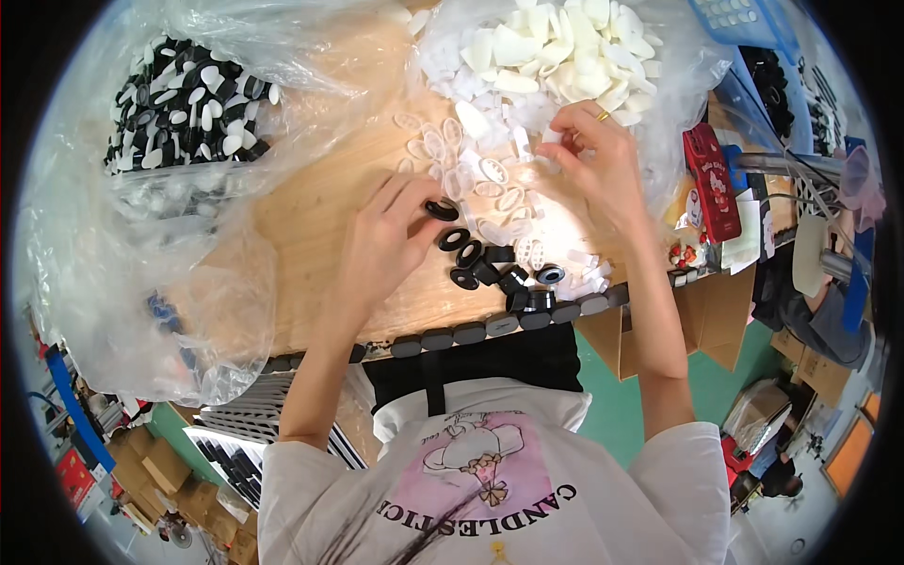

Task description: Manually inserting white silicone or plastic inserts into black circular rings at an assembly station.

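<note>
My left hand (388, 235) is closed on a black oval part (441, 210), held between thumb and fingertips. Farther to the right, my right hand (603, 165) pinches a small white translucent piece (551, 138). Between the hands lie clear oval plastic rings (433, 143) and white slotted oval plates (492, 170). Loose black round and oval parts (469, 252) sit just right of my left hand, toward the table's near edge. A heap of cream oval pieces (556, 52) fills an open plastic bag (443, 42) beyond my right hand.
Black and white oval parts (193, 104) fill a plastic bag at far left. Another clear bag (217, 311) hangs over the left edge. A red phone (713, 184) stands at the right, near a blue crate (782, 94). Grey pads (499, 324) line the wooden table's (311, 217) front edge.
</note>
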Available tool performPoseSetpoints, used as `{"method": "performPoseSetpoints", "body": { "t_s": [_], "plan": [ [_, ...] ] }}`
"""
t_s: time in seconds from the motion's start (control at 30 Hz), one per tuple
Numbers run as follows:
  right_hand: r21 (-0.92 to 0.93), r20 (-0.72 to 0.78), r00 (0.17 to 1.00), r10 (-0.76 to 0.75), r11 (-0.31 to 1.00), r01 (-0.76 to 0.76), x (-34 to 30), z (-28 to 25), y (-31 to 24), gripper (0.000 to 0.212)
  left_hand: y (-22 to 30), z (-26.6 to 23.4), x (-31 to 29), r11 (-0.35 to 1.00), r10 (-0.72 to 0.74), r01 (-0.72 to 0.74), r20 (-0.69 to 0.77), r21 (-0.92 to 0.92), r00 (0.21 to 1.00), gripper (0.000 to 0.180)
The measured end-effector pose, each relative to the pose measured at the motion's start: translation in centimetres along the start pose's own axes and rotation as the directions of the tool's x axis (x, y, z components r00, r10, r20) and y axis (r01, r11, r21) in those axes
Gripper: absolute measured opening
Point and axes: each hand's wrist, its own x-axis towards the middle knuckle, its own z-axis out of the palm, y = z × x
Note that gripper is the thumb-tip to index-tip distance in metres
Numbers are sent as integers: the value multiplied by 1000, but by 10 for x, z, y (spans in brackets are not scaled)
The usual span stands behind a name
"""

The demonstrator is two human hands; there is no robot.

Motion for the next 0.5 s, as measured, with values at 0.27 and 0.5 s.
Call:
{"method": "performPoseSetpoints", "body": {
  "t_s": [0.27, 0.5],
  "plan": [
    [514, -102, 994, -29, 854, 78, -51, -6, -73, 16, 38, -7, -32, 916, -157, 54, -232, -397, 960, 34],
    [289, -257, 919, -300, 883, 369, -83, 19, -126, 21, 60, -6, -56, 890, -117, -52, -338, -452, 934, 47]
  ]
}}
